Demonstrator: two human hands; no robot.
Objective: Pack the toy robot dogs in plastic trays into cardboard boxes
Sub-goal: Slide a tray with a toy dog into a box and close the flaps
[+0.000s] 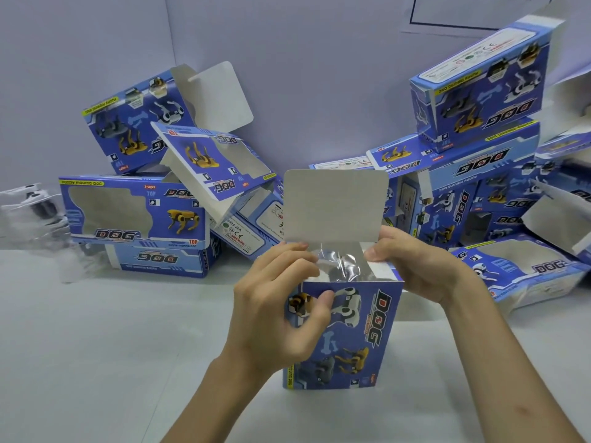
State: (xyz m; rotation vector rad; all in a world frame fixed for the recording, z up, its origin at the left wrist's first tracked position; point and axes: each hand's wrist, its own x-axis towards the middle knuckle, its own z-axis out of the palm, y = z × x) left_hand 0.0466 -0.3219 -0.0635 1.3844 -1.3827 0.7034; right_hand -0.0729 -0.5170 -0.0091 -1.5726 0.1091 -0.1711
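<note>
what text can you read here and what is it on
"DOG": held box, printed sideways.
"FUNNY MOVING DOG", "TOP", "DOG": left box.
"5599-20A", "WARNING": middle box.
"DOG", upside down: right boxes.
Fine print on all the boxes: too small to read.

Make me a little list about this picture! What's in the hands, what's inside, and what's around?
held thing: blue box, upright on the white table
top flap: open, sticking up
inside: clear plastic tray showing at the opening
left hand: grips the box's left side, thumb on front
right hand: pinches the box's top right edge
behind: other boxes piled up, many open
</note>
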